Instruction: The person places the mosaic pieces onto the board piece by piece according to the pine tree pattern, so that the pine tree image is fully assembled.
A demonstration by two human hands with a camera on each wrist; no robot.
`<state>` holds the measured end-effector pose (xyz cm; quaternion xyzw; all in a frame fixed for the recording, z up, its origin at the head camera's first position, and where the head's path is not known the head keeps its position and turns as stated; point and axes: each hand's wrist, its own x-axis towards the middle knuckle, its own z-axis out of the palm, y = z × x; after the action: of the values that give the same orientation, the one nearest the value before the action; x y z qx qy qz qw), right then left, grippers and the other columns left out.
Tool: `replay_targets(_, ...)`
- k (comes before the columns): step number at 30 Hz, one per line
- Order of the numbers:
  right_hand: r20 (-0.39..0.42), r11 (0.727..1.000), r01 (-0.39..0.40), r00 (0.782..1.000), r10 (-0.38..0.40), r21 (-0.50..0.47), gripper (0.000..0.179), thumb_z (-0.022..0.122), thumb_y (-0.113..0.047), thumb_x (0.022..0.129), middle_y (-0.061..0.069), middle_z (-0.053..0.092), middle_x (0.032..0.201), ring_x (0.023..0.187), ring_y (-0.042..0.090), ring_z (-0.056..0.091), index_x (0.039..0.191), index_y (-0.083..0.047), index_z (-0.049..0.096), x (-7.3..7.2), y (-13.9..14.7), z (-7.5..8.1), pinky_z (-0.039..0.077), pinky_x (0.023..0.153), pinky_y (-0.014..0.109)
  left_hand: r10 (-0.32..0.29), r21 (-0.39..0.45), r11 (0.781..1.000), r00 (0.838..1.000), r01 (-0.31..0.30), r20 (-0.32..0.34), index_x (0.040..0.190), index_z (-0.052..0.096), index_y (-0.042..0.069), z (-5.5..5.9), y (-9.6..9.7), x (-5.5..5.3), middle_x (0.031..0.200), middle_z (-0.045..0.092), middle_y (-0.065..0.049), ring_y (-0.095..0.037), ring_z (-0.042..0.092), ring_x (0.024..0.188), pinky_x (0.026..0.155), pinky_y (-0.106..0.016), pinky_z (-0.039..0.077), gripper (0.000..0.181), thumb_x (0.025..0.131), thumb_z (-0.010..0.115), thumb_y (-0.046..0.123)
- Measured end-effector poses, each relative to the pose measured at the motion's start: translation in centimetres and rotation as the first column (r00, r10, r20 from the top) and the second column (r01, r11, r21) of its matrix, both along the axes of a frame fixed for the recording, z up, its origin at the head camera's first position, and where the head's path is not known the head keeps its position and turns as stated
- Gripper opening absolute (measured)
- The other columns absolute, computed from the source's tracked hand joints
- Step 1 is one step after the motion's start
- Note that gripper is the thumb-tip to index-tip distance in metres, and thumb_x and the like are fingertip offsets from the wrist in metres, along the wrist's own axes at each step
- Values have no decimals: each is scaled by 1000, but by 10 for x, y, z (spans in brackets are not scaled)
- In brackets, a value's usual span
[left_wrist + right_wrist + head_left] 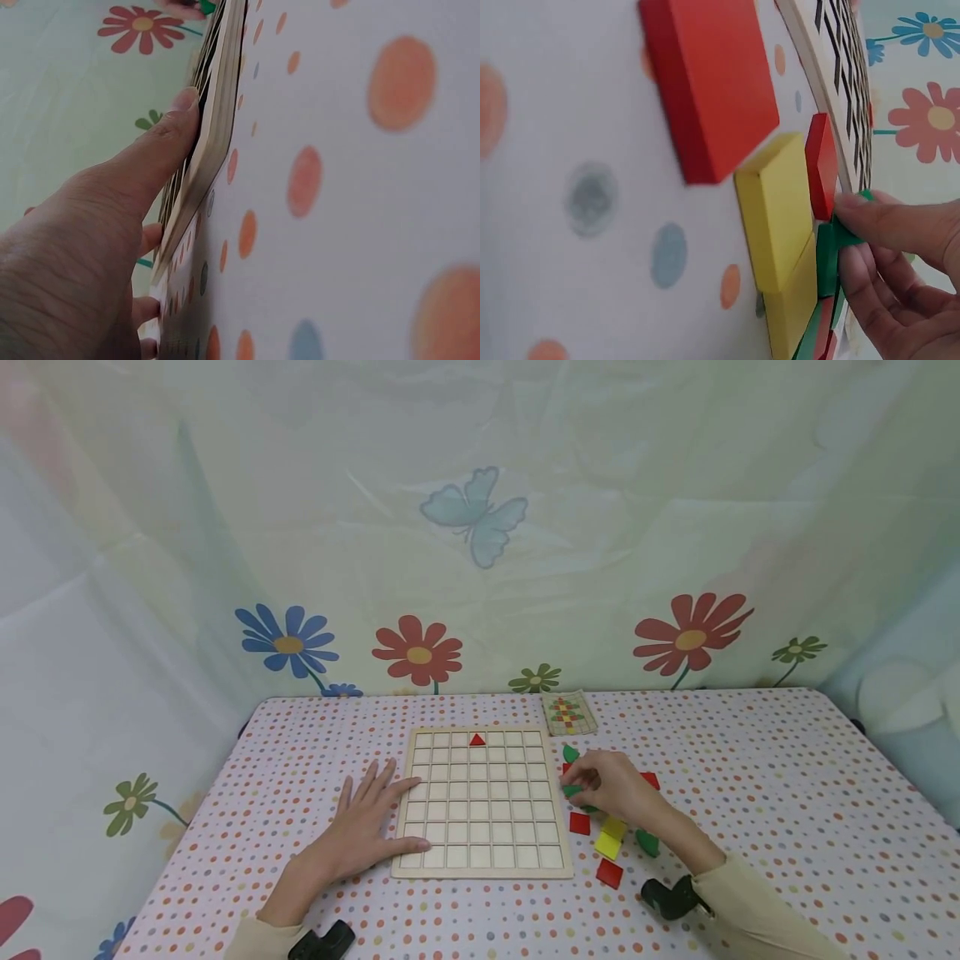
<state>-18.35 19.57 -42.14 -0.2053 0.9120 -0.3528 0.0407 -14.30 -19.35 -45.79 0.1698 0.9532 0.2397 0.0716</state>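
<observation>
A wooden grid board [480,811] lies on the dotted table, with one red triangle [477,741] in its top row. My left hand [358,832] rests along the board's left edge, fingers spread and the thumb on the near left corner. To the right of the board, my right hand [619,787] pinches a green leaf-shaped piece [847,235] between thumb and fingers. Below and around that hand lie loose pieces: red squares [580,823], yellow squares [609,845] and green leaf-shaped pieces [647,842]. Part of the pile is hidden beneath the hand.
A small pattern card [569,714] with a coloured grid design lies behind the board, near the table's back edge. Another red square [609,873] sits nearest the front. A flower-printed curtain [480,610] hangs behind the table.
</observation>
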Motion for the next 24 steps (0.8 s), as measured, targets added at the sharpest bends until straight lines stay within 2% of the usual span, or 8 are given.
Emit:
replay_targets(8,-96,999,-38,995,34,-35,23,82,10,83,3,67,90,81,15,65,103,2,79,-3,-9,8,60,73,28,-1,2,1000,1000,1,2,161,41,24,0,0,0,174,11,-17,-41,-2,160,120,-73,-6,93,87,70,72)
replay_targets(13,-120,997,-54,992,47,-53,18,81,11,84,4,70,92,82,15,66,98,1,78,-9,-21,12,60,73,28,0,1,1000,1000,0,14,162,40,27,-1,1,-1,175,9,-16,-40,-3,161,121,-72,-6,92,87,69,72)
replay_targets(18,-101,993,-55,994,44,-104,13,81,8,85,4,71,88,78,14,66,91,-1,74,-17,-36,14,58,71,26,-5,8,1000,1000,5,12,161,41,26,-1,1,-1,175,10,-16,-40,-3,161,121,-73,-7,92,87,70,72)
replay_targets(24,-74,987,-75,995,65,-142,11,82,4,87,3,71,85,77,13,66,90,-1,73,-29,-60,15,58,71,25,-6,16,1000,1000,6,9,161,41,25,0,0,-1,175,10,-17,-41,-3,160,120,-73,-7,91,87,71,70)
